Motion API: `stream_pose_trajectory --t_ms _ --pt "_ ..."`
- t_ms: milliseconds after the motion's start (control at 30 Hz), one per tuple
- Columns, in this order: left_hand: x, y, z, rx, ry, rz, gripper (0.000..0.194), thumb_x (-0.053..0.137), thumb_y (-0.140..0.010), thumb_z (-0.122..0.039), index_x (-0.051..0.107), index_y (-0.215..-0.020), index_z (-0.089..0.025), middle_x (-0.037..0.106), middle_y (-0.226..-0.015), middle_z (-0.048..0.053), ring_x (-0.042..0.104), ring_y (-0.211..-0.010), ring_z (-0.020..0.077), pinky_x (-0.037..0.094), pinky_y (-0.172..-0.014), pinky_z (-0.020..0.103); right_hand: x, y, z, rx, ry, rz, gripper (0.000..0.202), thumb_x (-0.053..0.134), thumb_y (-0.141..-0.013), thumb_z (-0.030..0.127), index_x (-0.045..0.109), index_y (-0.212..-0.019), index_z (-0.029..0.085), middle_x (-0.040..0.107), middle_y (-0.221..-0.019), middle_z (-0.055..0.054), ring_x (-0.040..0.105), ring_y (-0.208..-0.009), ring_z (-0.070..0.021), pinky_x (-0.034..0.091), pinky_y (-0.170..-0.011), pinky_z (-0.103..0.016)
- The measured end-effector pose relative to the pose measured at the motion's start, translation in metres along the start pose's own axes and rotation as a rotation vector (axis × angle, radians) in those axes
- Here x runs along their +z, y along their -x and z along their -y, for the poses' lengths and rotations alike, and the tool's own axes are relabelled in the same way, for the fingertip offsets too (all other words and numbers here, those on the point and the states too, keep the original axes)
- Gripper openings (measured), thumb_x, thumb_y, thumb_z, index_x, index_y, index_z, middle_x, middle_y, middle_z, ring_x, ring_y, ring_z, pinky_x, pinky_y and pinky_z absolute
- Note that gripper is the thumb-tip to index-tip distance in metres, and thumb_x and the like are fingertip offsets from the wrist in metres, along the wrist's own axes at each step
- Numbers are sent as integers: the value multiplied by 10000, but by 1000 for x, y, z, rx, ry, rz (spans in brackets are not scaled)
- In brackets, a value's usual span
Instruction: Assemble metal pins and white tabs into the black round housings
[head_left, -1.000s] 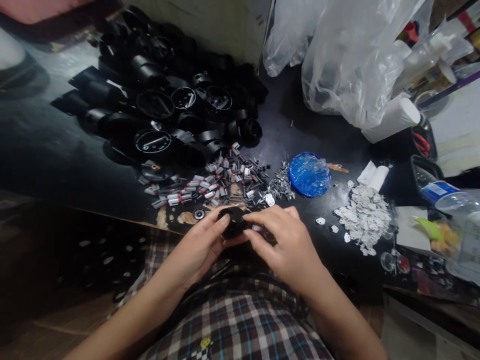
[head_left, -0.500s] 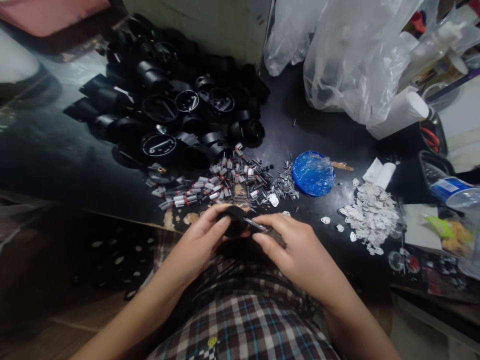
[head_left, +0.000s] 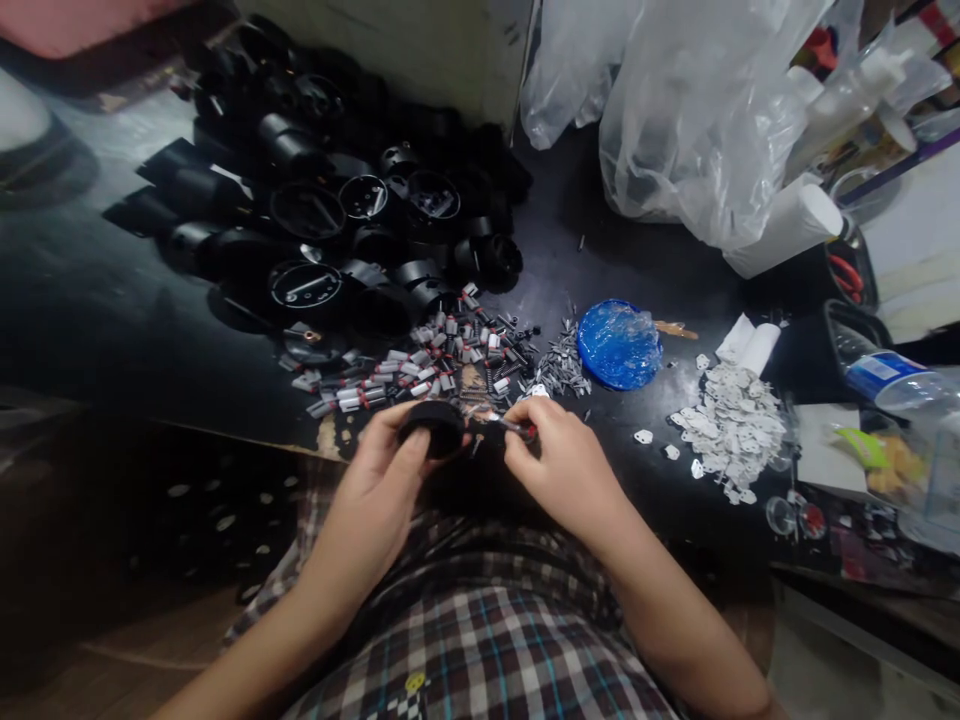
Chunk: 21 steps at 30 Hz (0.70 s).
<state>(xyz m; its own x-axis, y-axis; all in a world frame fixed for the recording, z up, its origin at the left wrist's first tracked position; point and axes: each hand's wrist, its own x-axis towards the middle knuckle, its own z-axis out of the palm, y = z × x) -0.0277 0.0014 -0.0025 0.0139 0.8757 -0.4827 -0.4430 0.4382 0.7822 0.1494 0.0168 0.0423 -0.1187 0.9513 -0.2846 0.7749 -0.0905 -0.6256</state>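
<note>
My left hand (head_left: pixel 386 465) is closed round a black round plastic housing (head_left: pixel 431 430), its thumb pressed on the near side. To its right, my right hand (head_left: pixel 559 450) pinches a slim metal tool (head_left: pixel 499 420) with a bit of red by the fingers. The tool's tip points left and lies apart from the housing, over the small parts; its exact kind is unclear. Just beyond both hands spreads a heap of small grey cylinders with red bands (head_left: pixel 420 370). Beside that heap lie small pointed metal pins (head_left: pixel 566 365).
Many black housings (head_left: pixel 307 285) are piled at the back left. A blue lid with clear grease-like stuff (head_left: pixel 621 345) sits right of the pins. Further right are flat whitish plates (head_left: pixel 731 430), a plastic bottle (head_left: pixel 892 380) and a paper roll (head_left: pixel 795 225). Clear plastic bags (head_left: pixel 690 120) stand behind.
My left hand has moved the black housing left and turned it. The metal tool in my right hand, formerly at the housing, is now apart from it. The view has shifted slightly.
</note>
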Motion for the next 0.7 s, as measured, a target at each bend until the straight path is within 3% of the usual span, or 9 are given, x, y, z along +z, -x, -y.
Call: stream_pose_trajectory --t_ms 100,267,500,700 --pt "9 -3 4 -90 91 50 199 664 -869 -347 665 -1052 -269 722 -1062 -5 684 -954 173 549 -918 314 12 -14 0 -52 399 -71 123 499 -904 173 618 -935 176 694 -958 -77 633 -833 -223 396 -758 -384" --pt "7 -6 2 -146 124 39 197 721 -823 -318 680 -1009 -266 750 -1012 -2 706 -871 159 568 -859 292 20 -22 -2 -141 561 -83 142 482 -927 198 617 -906 161 702 -885 -92 634 -788 -232 356 -743 -396" --pt "13 -1 -1 -149 127 76 224 709 -833 -326 681 -1044 -253 722 -1115 26 639 -1127 216 533 -994 358 16 -7 -4 -211 262 -113 55 586 -874 186 626 -839 197 706 -856 -9 613 -778 -159 343 -771 -332" --pt "17 -2 0 -193 196 103 165 675 -867 -295 698 -1023 -244 743 -1088 25 678 -1053 196 553 -964 345 13 4 -5 -251 12 -244 49 602 -901 209 644 -877 202 709 -861 2 615 -790 -145 353 -771 -317"
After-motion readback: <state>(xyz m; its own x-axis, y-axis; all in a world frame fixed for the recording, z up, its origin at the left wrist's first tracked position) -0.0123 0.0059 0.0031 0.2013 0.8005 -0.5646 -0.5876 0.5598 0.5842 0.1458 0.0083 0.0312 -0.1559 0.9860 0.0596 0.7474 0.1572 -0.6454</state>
